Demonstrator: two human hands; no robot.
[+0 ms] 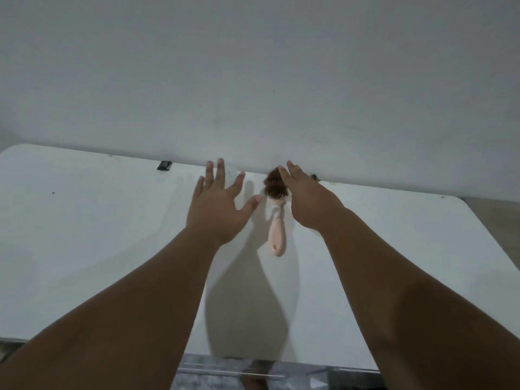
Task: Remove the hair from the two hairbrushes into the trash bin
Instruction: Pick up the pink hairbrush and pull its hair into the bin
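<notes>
The wall [253,80] stands right behind the head of the hairbrush [277,232] and blocks any reach from there, but the counter [98,235] beside its handle is free on both sides.

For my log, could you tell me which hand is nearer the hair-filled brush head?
The right hand: its fingers reach beside the hair on the pink-handled hairbrush; the left hand spreads further left.

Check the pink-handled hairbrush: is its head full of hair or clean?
Full: a brown hair clump covers the head of the hairbrush, which lies on the table.
</notes>
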